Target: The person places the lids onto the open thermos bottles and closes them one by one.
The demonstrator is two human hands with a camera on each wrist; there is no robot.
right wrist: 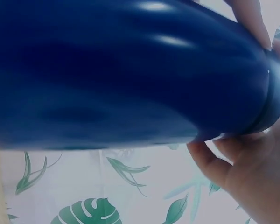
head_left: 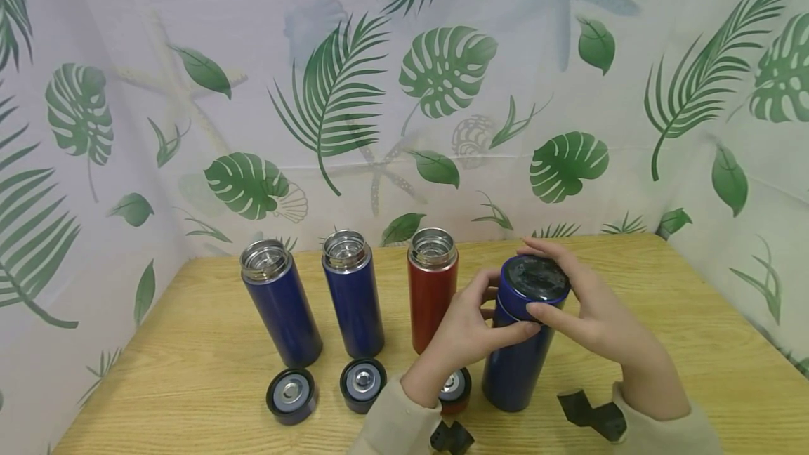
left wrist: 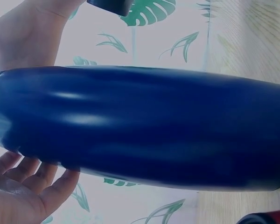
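Note:
At the right of the head view, a blue thermos bottle (head_left: 516,367) stands nearly upright with its black-topped blue lid (head_left: 536,279) on its mouth. My left hand (head_left: 474,318) grips the bottle's upper body just under the lid, thumb in front and fingers behind. Around the lid's rim, my right hand (head_left: 597,311) holds with its thumb at the front and fingers at the far side. In the left wrist view the blue bottle (left wrist: 144,126) fills the middle, with fingertips along its side. The right wrist view shows the bottle (right wrist: 107,79) and fingers near the lid seam.
Two lidless blue bottles (head_left: 284,314) (head_left: 355,300) and a lidless red bottle (head_left: 425,300) stand in a row to the left. Their lids lie upturned before them: two blue lids (head_left: 291,396) (head_left: 363,385) and a red-edged lid (head_left: 456,392), partly behind the left forearm.

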